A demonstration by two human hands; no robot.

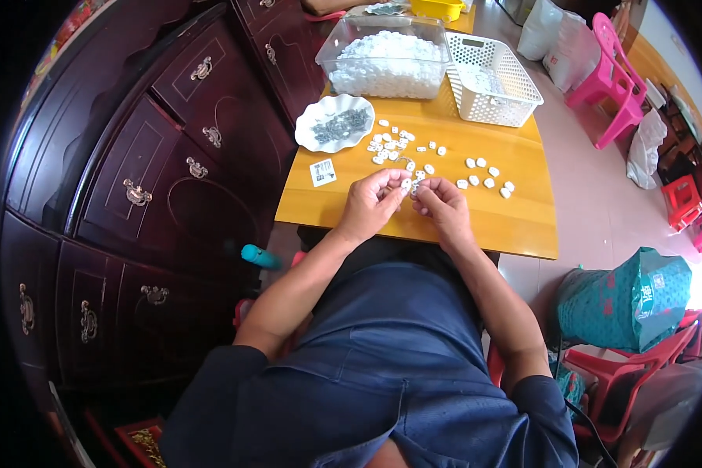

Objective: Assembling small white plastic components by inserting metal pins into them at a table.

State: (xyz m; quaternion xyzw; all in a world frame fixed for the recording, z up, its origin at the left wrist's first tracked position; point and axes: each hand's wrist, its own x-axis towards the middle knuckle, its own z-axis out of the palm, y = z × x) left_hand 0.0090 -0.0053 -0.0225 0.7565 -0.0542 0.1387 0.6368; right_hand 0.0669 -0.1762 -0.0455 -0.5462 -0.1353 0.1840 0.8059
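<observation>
Over the near edge of the wooden table, my hands are close together with fingertips nearly meeting. My left hand (373, 204) pinches a small white plastic piece (405, 185) with dark holes between thumb and forefinger. Thumb and fingers of my right hand (446, 209) are closed beside it, at a small part too tiny to name. Just beyond my fingers lies a loose group of similar white pieces (390, 144). Several more white pieces (488, 182) lie to the right, apart from that group. A scalloped white dish (307, 125) at the left holds small dark grey parts.
A clear plastic bin (325, 61) full of white pieces stands at the table's far side, beside a white perforated basket (498, 114). A printed card (322, 172) lies below the dish. Dark wooden drawers (187, 156) flank the left; a teal bag (616, 300) and pink chair (612, 82) are right.
</observation>
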